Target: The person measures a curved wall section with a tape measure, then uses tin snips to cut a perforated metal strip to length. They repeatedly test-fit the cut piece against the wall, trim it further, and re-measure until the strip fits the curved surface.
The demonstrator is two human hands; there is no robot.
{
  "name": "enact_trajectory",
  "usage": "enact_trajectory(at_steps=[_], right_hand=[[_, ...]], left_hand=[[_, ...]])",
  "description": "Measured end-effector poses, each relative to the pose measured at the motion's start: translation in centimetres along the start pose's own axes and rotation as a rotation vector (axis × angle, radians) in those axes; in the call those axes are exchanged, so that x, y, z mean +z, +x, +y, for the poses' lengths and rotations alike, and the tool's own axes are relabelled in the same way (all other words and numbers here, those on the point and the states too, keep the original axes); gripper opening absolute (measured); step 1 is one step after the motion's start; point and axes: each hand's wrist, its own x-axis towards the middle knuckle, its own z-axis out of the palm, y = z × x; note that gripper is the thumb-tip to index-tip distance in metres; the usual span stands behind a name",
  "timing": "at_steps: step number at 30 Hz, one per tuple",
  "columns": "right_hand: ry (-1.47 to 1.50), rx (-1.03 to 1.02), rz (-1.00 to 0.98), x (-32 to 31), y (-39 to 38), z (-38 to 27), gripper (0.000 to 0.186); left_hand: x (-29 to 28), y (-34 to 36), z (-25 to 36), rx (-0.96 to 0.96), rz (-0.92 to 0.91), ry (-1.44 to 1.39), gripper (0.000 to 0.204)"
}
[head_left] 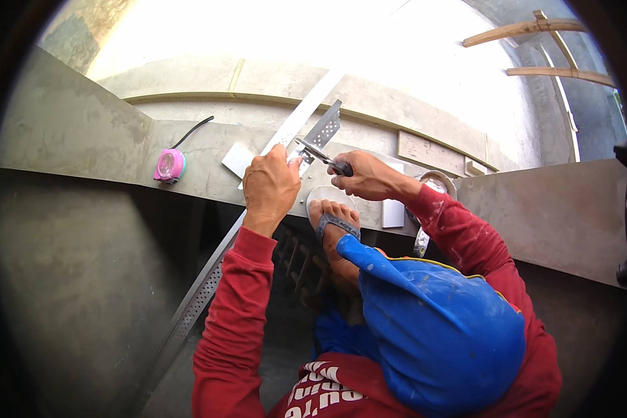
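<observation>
A long perforated metal corner strip (pixel 203 287) runs slantwise from the lower left up across a concrete ledge, its far end lost in glare. My left hand (pixel 270 184) is closed around it at the ledge. My right hand (pixel 369 175) grips dark-handled snips (pixel 315 151), whose blades lie against the strip just right of my left hand. A grey perforated flange (pixel 325 127) sticks up beyond the blades; whether it is still joined to the strip I cannot tell.
My sandalled foot (pixel 333 214) rests on the ledge (pixel 216 157) below the snips. A pink tape measure (pixel 168 166) with a black strap lies left, near a white flat piece (pixel 237 159). Another white piece (pixel 393 212) and a whitish-smeared round container (pixel 439 182) are right. Wooden framing (pixel 529 29) stands far right.
</observation>
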Motion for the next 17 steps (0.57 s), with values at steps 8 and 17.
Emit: enact_trajectory(at_steps=[8,17], right_hand=[[-0.107,-0.092,0.096,0.0,0.7,0.7,0.026],[0.021,-0.02,0.047,-0.7,0.4,-0.1,0.022]], left_hand=[[0.1,0.6,0.6,0.022,0.01,-0.051,0.03],[-0.3,1.2,1.3,0.034,-0.047,0.014,0.026]])
